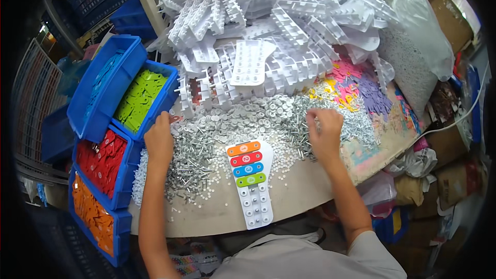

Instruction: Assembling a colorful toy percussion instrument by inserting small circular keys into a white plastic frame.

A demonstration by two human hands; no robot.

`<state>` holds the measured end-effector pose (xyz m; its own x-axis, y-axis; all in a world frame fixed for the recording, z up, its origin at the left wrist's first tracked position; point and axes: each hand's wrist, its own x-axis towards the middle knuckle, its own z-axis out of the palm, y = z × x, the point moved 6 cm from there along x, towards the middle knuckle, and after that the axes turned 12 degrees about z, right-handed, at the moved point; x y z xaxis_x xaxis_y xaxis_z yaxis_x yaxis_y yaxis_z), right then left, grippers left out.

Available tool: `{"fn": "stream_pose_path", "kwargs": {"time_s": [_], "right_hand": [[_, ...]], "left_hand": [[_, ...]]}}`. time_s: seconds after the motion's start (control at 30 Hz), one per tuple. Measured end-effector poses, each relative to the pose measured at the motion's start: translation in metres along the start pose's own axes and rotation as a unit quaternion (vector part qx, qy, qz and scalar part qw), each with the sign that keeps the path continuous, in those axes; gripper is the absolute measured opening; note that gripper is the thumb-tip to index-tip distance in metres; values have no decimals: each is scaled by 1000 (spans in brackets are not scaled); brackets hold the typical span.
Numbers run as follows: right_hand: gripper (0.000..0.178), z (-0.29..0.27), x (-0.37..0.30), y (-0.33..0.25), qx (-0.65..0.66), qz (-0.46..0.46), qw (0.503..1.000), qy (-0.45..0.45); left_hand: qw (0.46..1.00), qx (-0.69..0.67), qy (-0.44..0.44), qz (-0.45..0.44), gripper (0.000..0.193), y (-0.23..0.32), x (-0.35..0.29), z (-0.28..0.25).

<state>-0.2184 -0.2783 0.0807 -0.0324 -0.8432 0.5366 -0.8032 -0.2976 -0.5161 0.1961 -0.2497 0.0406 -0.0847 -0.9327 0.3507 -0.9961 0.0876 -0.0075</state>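
A white paddle-shaped board (258,205) lies near the front edge of the table. Across its upper half sit an orange bar (244,148), a red bar (246,159), a blue bar (248,169) and a green bar (251,180); two rows of round sockets show below them. My left hand (159,137) is closed beside the blue bins, at the left end of a heap of metal pins (194,160). Its fingertips are partly hidden. My right hand (326,130) is pinched over more metal pins (304,124); anything between its fingers is too small to name.
Blue bins (118,204) at left hold red, orange, green and blue bars. White caps (248,113) lie heaped mid-table, with white plastic boards (248,64) piled behind. Pink, yellow and purple bars (374,98) lie at far right, beside a clear bag (408,46) of small parts.
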Motion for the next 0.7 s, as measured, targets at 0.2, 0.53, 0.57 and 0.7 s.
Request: {"fn": "stream_pose_path", "kwargs": {"time_s": [0.2, 0.53, 0.57, 0.7], "right_hand": [[11, 29, 77, 106, -86, 72, 985, -129], [16, 64, 105, 130, -92, 72, 925, -361], [16, 66, 107, 133, -91, 69, 924, -365], [15, 73, 106, 138, -22, 132, 894, -428]], "left_hand": [[936, -330, 89, -86, 15, 59, -39, -59], [574, -774, -76, -255, 32, 135, -103, -19], [562, -785, -75, -250, 30, 140, -105, -19], [516, -810, -52, -275, 15, 151, -114, -18]]}}
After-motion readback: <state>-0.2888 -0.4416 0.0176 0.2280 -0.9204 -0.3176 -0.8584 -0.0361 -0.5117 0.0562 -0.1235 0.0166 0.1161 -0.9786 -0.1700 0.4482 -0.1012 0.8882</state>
